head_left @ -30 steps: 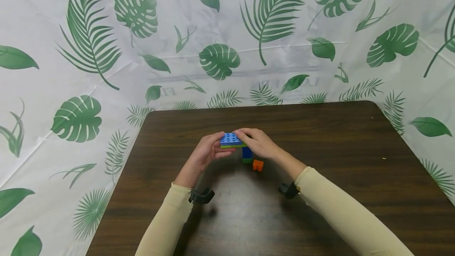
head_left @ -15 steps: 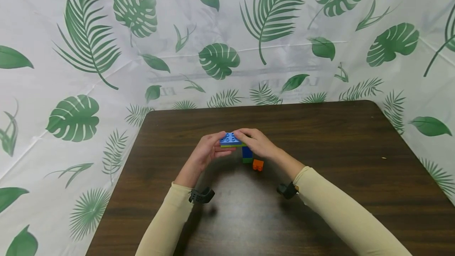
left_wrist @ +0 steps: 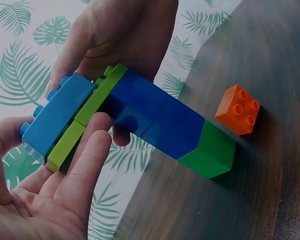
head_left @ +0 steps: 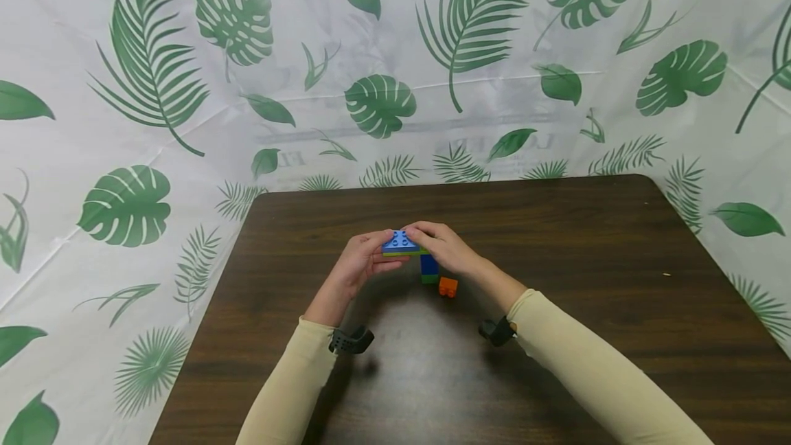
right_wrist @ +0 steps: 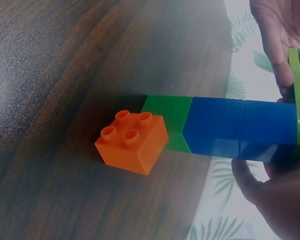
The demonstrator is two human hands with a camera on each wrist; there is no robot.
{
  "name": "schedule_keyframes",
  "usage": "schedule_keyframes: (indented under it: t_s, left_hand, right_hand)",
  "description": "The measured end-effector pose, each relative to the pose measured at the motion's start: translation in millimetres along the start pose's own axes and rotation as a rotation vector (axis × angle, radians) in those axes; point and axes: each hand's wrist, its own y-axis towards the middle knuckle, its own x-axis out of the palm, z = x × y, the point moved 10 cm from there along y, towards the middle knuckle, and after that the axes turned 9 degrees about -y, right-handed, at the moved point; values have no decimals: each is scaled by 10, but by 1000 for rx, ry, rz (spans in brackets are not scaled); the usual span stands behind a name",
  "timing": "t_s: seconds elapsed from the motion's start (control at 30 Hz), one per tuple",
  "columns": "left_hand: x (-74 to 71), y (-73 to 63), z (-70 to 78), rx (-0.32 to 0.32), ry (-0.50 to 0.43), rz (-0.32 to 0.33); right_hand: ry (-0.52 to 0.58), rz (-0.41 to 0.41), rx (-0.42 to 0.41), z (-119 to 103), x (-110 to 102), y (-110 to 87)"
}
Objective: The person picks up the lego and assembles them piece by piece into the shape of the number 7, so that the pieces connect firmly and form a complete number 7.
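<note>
A toy brick tower stands on the table: a green brick at the bottom, two dark blue bricks above, then lime green plates jutting out to the left. Over the plates lies a light blue brick, a narrow gap showing between them in the left wrist view. My left hand pinches this overhanging end, thumb on top and fingers beneath the lime plates. My right hand grips the tower's top from the right, its thumb over the light blue brick and other fingers around the dark blue part, partly hidden.
An orange brick with studs sits on the dark wooden table just in front of the tower's base. Behind the table hangs a white leaf-patterned sheet. Both wrists wear black camera mounts.
My right wrist has shifted slightly left, and its thumb covers a little more of the light blue brick's top. The left hand and the orange brick stay nearly the same.
</note>
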Motion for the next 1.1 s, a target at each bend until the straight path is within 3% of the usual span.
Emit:
schedule_keyframes:
  t_s: [0.67, 1.1]
  left_hand:
    - [-28, 22, -3, 0, -12, 15]
    - [-12, 17, 10, -5, -9, -14]
  right_hand:
    - [0, 2, -1, 9, 11, 31]
    - [25, -16, -26, -25, 10, 44]
